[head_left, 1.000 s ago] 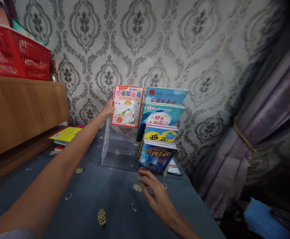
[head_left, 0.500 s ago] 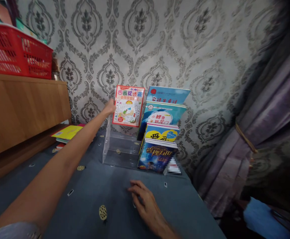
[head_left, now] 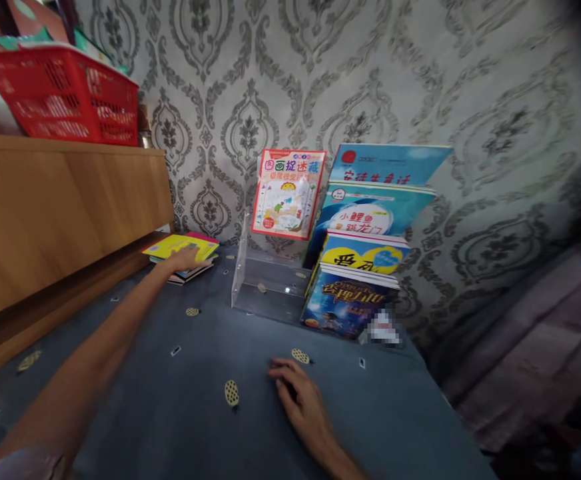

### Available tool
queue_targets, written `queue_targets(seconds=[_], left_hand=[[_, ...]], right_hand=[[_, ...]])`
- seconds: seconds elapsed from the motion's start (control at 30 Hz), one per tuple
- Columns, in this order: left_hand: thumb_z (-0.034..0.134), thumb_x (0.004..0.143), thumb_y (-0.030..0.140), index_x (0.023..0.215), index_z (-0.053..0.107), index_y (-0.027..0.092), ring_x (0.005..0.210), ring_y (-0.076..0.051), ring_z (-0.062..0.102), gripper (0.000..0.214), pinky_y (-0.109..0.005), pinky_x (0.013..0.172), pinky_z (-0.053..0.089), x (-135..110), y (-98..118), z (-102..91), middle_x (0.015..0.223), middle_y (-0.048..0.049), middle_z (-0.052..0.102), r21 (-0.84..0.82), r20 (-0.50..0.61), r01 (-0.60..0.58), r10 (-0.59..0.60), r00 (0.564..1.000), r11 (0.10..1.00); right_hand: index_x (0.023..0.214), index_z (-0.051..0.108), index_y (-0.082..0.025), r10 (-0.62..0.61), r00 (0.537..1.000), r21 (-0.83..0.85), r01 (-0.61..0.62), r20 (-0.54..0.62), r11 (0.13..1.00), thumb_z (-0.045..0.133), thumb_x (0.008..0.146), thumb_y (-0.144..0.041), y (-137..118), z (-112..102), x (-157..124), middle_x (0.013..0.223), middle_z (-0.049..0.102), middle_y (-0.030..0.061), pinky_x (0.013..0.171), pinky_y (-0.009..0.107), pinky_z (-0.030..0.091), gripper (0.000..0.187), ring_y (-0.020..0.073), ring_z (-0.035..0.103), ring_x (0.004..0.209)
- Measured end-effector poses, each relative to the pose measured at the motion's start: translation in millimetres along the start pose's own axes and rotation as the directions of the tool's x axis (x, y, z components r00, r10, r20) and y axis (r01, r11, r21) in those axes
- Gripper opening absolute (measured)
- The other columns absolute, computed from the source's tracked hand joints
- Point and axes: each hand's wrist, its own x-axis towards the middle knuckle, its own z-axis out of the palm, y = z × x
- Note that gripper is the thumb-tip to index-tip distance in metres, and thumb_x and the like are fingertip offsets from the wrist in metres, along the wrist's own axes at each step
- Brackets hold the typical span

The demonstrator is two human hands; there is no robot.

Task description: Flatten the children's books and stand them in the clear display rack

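At the left of the head view, my left hand (head_left: 184,260) lies on a yellow book (head_left: 168,247) at the top of a small stack, its fingers reaching over the cover; it does not grip it as far as I can see. My right hand (head_left: 303,403) rests on the blue-grey cloth, loosely curled with a gap by the thumb and nothing in it. Beyond it stands a clear tiered book rack (head_left: 240,273). A red-bordered picture book (head_left: 289,193) leans upright in the rack's back tier on the left. Blue books (head_left: 390,163) and a dark blue book (head_left: 343,303) fill its right side.
A wooden cabinet (head_left: 70,207) borders the table on the left, with a red plastic basket (head_left: 70,93) on top. Patterned wallpaper (head_left: 250,127) rises behind the rack. A purple-grey curtain (head_left: 530,340) hangs at the right, past the cloth's edge.
My left hand has let go of the red-bordered book, which now stands in the rack, and moved left onto the book stack. My right hand stays on the cloth. The view has turned left.
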Motion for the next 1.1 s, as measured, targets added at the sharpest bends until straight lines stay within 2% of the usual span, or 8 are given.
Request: queue_targets(seconds=[0.07,0.17,0.27,0.47,0.63,0.77,0.97,1.1], left_hand=[[0.052,0.087,0.066,0.144,0.045,0.014,0.143,-0.042,0.037,0.077,-0.060,0.108,0.036,-14.4,-6.4,18.0,0.155,-0.0237,0.041,0.069,0.090,0.020,-0.026,0.996,0.997],[0.046,0.095,0.052,0.146,0.041,0.018,0.147,-0.036,0.032,0.061,-0.058,0.110,0.035,-22.0,-10.7,29.5,0.159,-0.0200,0.036,0.111,0.089,0.007,-0.017,0.996,0.994],[0.043,0.098,0.040,0.141,0.045,0.019,0.141,-0.032,0.041,0.048,-0.052,0.107,0.039,-22.8,-11.0,28.3,0.153,-0.0194,0.044,0.114,0.073,0.003,-0.011,0.997,0.993],[0.039,0.099,0.030,0.127,0.057,0.018,0.125,-0.028,0.057,0.035,-0.040,0.100,0.045,-33.8,-11.6,19.7,0.135,-0.0160,0.061,0.138,0.050,-0.030,0.023,0.999,0.990],[0.035,0.101,0.031,0.112,0.066,0.018,0.112,-0.027,0.065,0.035,-0.036,0.095,0.046,-42.2,-14.5,10.3,0.115,-0.0151,0.071,0.156,0.009,0.009,-0.010,1.000,0.988],[0.037,0.101,0.031,0.116,0.066,0.019,0.114,-0.027,0.065,0.035,-0.036,0.097,0.045,-51.8,-10.5,6.4,0.117,-0.0148,0.072,0.146,-0.016,0.030,-0.028,0.999,0.989],[0.041,0.098,0.023,0.121,0.063,0.019,0.119,-0.029,0.063,0.032,-0.038,0.097,0.048,-87.2,2.1,6.4,0.124,-0.0147,0.068,0.124,-0.019,-0.007,0.009,1.000,0.992],[0.040,0.098,0.020,0.128,0.059,0.019,0.121,-0.028,0.062,0.035,-0.038,0.099,0.049,-130.3,16.7,12.0,0.131,-0.0151,0.065,0.128,0.002,-0.037,0.037,0.999,0.991]], right_hand=[[0.096,0.074,-0.022,0.004,1.000,0.002,-0.004,-0.010,1.000,0.047,0.093,-0.029,0.7,-0.5,0.1,0.122,0.069,0.0143,0.099,0.046,0.052,0.027,0.0277,0.066,0.115],[0.096,0.074,-0.022,0.014,1.000,0.002,-0.014,-0.013,1.000,0.048,0.093,-0.031,-1.0,-1.8,0.7,0.121,0.070,0.0139,0.098,0.046,0.052,0.027,0.0275,0.067,0.114],[0.095,0.074,-0.022,0.012,1.000,0.010,-0.012,-0.004,1.000,0.049,0.092,-0.031,-3.7,-2.8,1.2,0.120,0.070,0.0137,0.096,0.045,0.053,0.027,0.0267,0.067,0.111],[0.097,0.074,-0.021,0.008,1.000,-0.007,-0.008,0.013,1.000,0.046,0.093,-0.030,-6.4,-2.8,0.8,0.121,0.069,0.0139,0.099,0.047,0.052,0.029,0.0273,0.067,0.112],[0.100,0.074,-0.020,-0.015,0.999,-0.014,0.016,0.049,1.000,0.045,0.094,-0.028,-8.6,-4.0,1.7,0.121,0.068,0.0151,0.096,0.046,0.053,0.031,0.0270,0.067,0.112],[0.101,0.073,-0.020,-0.030,0.998,-0.019,0.031,0.060,0.999,0.044,0.094,-0.026,-11.0,-5.8,2.3,0.121,0.069,0.0146,0.096,0.044,0.053,0.031,0.0259,0.067,0.111],[0.099,0.073,-0.020,-0.043,0.997,-0.023,0.044,0.057,0.999,0.044,0.094,-0.026,-11.0,-4.7,2.1,0.120,0.069,0.0141,0.096,0.045,0.053,0.030,0.0264,0.067,0.110],[0.099,0.073,-0.019,-0.041,0.998,-0.034,0.043,0.047,0.999,0.044,0.094,-0.026,-11.0,-3.5,1.3,0.121,0.069,0.0145,0.097,0.046,0.052,0.030,0.0262,0.067,0.110]])
